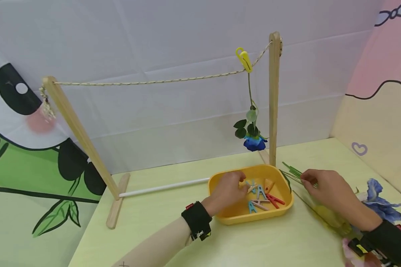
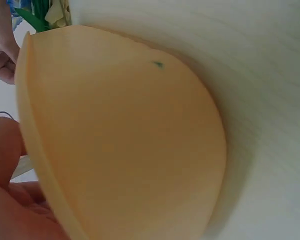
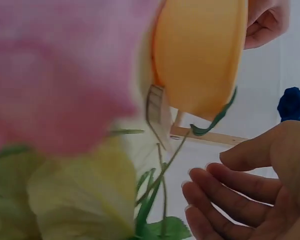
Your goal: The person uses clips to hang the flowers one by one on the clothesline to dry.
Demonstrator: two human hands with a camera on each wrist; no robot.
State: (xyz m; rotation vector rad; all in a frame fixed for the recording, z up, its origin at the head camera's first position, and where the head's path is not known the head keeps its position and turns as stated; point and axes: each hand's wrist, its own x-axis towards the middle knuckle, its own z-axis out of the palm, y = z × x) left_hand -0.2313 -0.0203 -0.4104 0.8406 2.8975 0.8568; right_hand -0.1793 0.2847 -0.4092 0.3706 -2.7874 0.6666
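My left hand [image 1: 228, 189] reaches over the yellow basket [image 1: 227, 219] and pinches a pale clothespin [image 1: 252, 187] between thumb and fingers. Below it in the basket lie several other clothespins, among them a red clothespin [image 1: 276, 200] and a blue clothespin [image 1: 252, 207]. To the basket's right, my right hand [image 1: 331, 189] hovers by the green flower stems [image 1: 292, 171]. Its fingers [image 3: 230, 195] are loosely bent, with a gap to the thumb and nothing between them. A blue rose [image 1: 255, 142] hangs head down from the rope, held by a yellow clip [image 1: 244, 61].
A rope [image 1: 153, 81] spans the left wooden post [image 1: 81, 137] and the right wooden post [image 1: 274, 100] behind the basket. A white rod [image 1: 167, 187] runs low between them. Blue flower [image 1: 382, 204], yellow flower [image 1: 331, 215] and pink flower [image 3: 65, 75] lie around my right forearm.
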